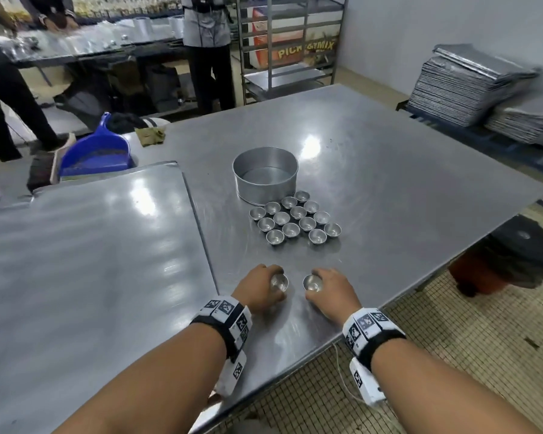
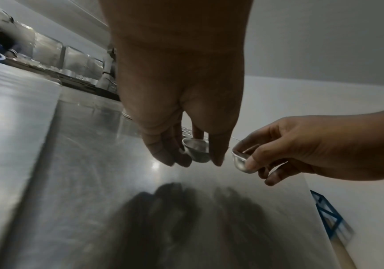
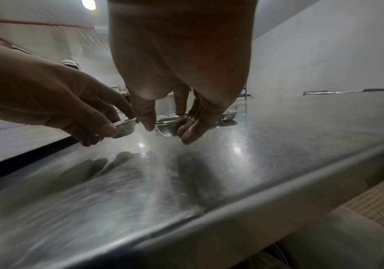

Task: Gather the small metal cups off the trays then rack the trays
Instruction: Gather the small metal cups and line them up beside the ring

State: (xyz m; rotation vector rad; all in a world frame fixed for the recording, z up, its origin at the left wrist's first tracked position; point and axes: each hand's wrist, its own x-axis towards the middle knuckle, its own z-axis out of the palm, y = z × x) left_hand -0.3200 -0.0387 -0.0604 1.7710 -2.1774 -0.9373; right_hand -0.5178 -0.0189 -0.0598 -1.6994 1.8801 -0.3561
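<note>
Cups: the left hand (image 1: 261,288) pinches 1 cup (image 1: 279,282), the right hand (image 1: 332,289) another (image 1: 312,282). Beyond stand clustered cups (image 1: 296,222), touching a round tin (image 1: 265,175); a tray (image 1: 85,245) lies left.

A blue dustpan (image 1: 96,151) lies at the upper left beside a crumpled cloth (image 1: 152,135). A round metal tin (image 1: 265,175) stands mid-desk (image 1: 389,170).

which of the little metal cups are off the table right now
Only two: the cup pinched by the left hand and the cup pinched by the right hand; the others stand grouped beside the round tin.
</note>
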